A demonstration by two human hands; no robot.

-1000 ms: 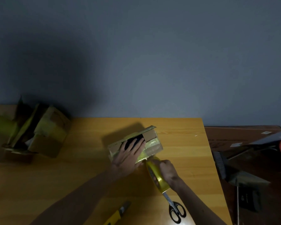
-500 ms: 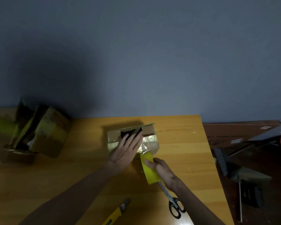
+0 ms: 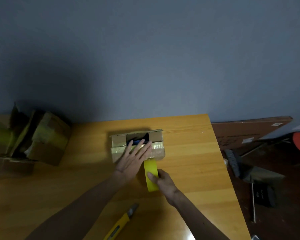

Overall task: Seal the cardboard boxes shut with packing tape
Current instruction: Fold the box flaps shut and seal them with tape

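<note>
A small cardboard box lies in the middle of the wooden table, banded with shiny tape, a dark gap showing in its top. My left hand lies flat on the box with straight fingers pressing its near face. My right hand grips a yellow roll of packing tape just in front of the box, with a strip running from the roll up to the box's near edge.
A yellow utility knife lies on the table near the front. Several taped and open cardboard boxes are piled at the far left. Beyond the table's right edge, a brush and dark clutter lie on the floor.
The box has been turned square to me. My right hand has drawn the roll back toward me, pulling out a longer strip. The scissors have dropped out of view.
</note>
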